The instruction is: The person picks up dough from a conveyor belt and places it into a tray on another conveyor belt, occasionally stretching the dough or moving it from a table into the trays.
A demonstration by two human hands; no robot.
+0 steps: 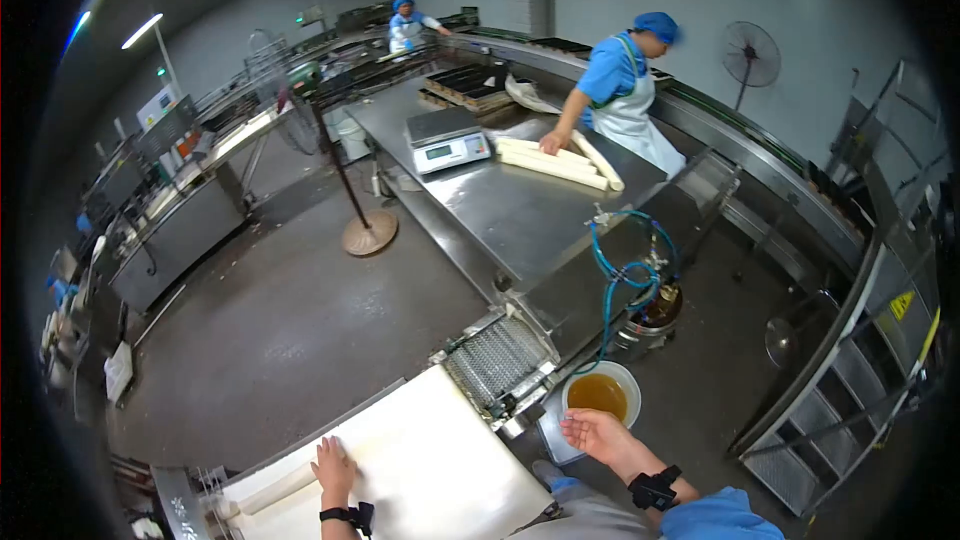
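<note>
Across the white counter [430,445], the pale roll [268,493] points lengthwise toward the nearer left hand [335,468], fingers spread; the right hand [602,435], farther, curls loosely, empty.

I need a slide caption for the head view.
Left hand at a pale roll on a white surface; right hand near a bucket of amber liquid.

I see a bare left hand [334,468] with a black wristband [347,517] carrying a small dark block. On the bare right hand [598,435], I make out a chunkier black strap [655,489] with a boxy unit. Further up that arm is a creased light-blue sleeve [725,517]; pale greyish cloth [600,519] covers the legs.
</note>
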